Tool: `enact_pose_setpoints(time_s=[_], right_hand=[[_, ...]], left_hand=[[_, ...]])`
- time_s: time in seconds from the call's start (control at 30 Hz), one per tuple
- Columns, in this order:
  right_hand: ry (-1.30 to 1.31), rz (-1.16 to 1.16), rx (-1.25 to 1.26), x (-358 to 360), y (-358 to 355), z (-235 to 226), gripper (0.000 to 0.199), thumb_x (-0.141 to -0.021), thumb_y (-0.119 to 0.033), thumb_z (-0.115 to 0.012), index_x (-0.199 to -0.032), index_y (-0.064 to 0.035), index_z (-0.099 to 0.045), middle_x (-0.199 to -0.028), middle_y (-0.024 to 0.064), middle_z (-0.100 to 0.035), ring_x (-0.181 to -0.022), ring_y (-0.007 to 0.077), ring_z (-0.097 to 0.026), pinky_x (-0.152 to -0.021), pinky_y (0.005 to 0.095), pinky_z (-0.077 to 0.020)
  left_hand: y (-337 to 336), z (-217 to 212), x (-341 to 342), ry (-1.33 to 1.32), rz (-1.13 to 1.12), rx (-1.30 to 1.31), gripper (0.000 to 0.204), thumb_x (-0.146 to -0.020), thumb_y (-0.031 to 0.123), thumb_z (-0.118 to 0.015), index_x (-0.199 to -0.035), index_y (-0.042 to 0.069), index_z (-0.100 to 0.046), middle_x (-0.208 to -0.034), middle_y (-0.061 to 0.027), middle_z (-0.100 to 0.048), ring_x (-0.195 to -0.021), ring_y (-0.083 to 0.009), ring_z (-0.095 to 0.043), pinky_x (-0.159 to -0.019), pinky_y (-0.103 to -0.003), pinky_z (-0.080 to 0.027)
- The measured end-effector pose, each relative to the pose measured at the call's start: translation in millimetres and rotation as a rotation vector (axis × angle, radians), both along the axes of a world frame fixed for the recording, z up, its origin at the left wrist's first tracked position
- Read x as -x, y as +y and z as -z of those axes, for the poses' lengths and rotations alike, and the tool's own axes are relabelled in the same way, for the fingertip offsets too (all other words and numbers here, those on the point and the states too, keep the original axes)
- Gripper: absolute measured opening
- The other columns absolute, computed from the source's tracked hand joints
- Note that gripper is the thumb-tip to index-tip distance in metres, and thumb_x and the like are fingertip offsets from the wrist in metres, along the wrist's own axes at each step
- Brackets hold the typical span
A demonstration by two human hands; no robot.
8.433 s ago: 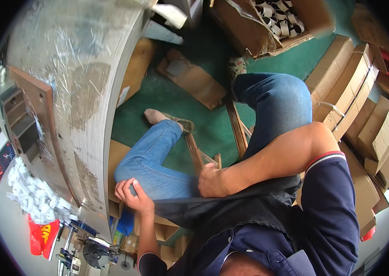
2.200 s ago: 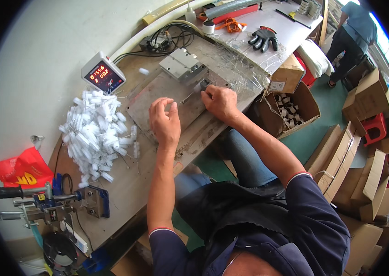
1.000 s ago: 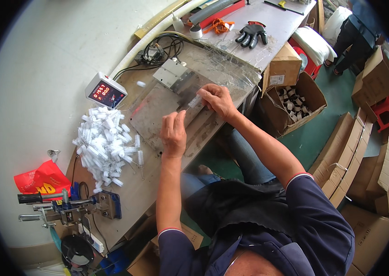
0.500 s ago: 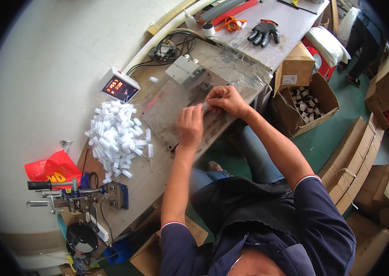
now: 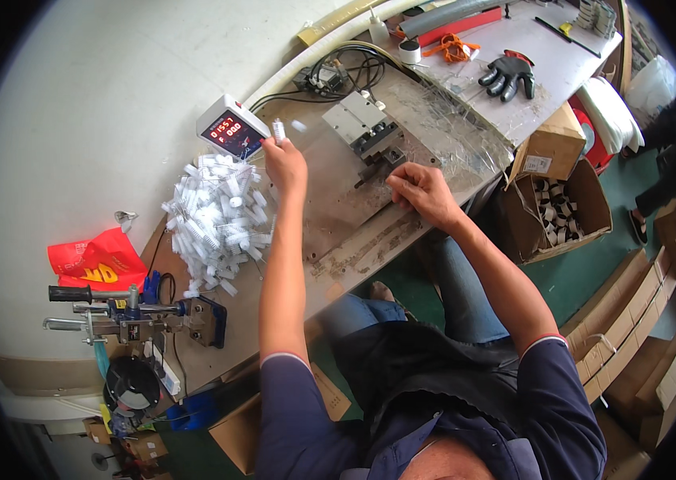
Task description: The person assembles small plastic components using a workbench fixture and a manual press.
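Observation:
My left hand (image 5: 284,166) is closed around the lower end of a small white, ribbed brush-like piece (image 5: 278,130), which points up beside the counter box. Just below and to the left lies a heap of similar white ribbed pieces (image 5: 218,220), some with thin wire ends. My right hand (image 5: 422,192) is at the front of a small metal press fixture (image 5: 366,128), its thumb and fingers pinched together. Whatever it may hold is too small to make out. One more white piece (image 5: 299,126) lies on the metal plate (image 5: 330,192) behind my left hand.
A counter box (image 5: 233,132) with a red lit display stands behind the heap. At the left are a red bag (image 5: 98,260) and a lever-handled clamp device (image 5: 138,316). A black glove (image 5: 508,76) lies far right, above a carton of ring-shaped pieces (image 5: 558,210).
My hands were together over a small piece and are now apart. The left has moved left to the counter box with a white piece; the right stays by the fixture. The view has shifted.

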State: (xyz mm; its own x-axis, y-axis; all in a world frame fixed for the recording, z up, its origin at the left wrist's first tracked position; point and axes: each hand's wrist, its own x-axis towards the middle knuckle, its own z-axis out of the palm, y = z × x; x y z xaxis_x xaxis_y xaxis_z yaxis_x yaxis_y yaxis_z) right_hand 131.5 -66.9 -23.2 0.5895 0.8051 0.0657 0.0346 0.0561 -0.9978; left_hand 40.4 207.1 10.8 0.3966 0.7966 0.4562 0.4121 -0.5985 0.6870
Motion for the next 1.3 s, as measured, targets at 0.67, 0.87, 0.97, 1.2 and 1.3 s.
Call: enact_pose_setpoints(time_s=[0.67, 0.87, 0.97, 1.2, 1.3], right_hand=[[0.074, 0.069, 0.033, 2.7, 2.3, -2.6, 0.019, -0.101, -0.019, -0.066, -0.1, 0.0003, -0.068, -0.074, 0.0015, -0.066, -0.063, 0.0066, -0.058, -0.057, 0.0227, -0.0467], [0.055, -0.011, 0.015, 8.1, 10.3, 1.1, 0.019, -0.101, -0.019, -0.066, -0.101, 0.0005, -0.068, -0.075, 0.0014, -0.066, -0.064, 0.0068, -0.058, -0.059, 0.0229, -0.047], [-0.043, 0.114, -0.057, 9.8, 7.7, 13.9, 0.018, -0.1, -0.017, -0.067, -0.105, 0.0003, -0.069, -0.078, 0.0018, -0.066, -0.067, 0.0065, -0.058, -0.061, 0.0227, -0.0466], [-0.822, 0.362, -0.218, 37.1, 11.2, -10.4, 0.028, -0.092, -0.003, -0.07, -0.119, -0.0078, -0.07, -0.115, 0.0097, -0.071, -0.1, 0.0216, -0.067, -0.079, 0.033, -0.0556], [-1.13, 0.209, -0.185, 49.8, 14.8, -30.7, 0.037, -0.08, 0.002, -0.072, -0.116, -0.0081, -0.071, -0.122, 0.0114, -0.069, -0.112, 0.0347, -0.062, -0.097, 0.0432, -0.0507]], left_hand=[[47.3, 24.9, -24.4, 0.426, -0.056, -0.113, 0.022, -0.091, 0.016, -0.057, -0.099, 0.004, -0.072, -0.098, -0.0234, -0.073, -0.097, -0.0432, -0.07, -0.082, -0.054, -0.055], [7.9, -2.8, 36.6, 0.363, -0.163, 0.054, 0.027, -0.093, 0.03, -0.063, -0.104, 0.007, -0.072, -0.096, -0.0217, -0.073, -0.094, -0.0433, -0.07, -0.08, -0.054, -0.053], [-37.1, -2.3, 60.4, 0.067, -0.091, 0.059, 0.027, -0.093, 0.032, -0.065, -0.103, 0.008, -0.071, -0.09, -0.0217, -0.072, -0.088, -0.0426, -0.07, -0.076, -0.051, -0.052], [-118.6, 8.6, 145.6, 0.085, 0.243, 0.002, 0.011, -0.096, 0.016, -0.06, -0.095, 0.007, -0.065, -0.086, -0.0198, -0.069, -0.083, -0.0437, -0.068, -0.07, -0.052, -0.052], [-132.9, 10.0, 152.5, 0.051, 0.416, 0.006, 0.011, -0.097, 0.017, -0.062, -0.094, 0.006, -0.064, -0.078, -0.0176, -0.065, -0.074, -0.0374, -0.065, -0.065, -0.046, -0.049]])
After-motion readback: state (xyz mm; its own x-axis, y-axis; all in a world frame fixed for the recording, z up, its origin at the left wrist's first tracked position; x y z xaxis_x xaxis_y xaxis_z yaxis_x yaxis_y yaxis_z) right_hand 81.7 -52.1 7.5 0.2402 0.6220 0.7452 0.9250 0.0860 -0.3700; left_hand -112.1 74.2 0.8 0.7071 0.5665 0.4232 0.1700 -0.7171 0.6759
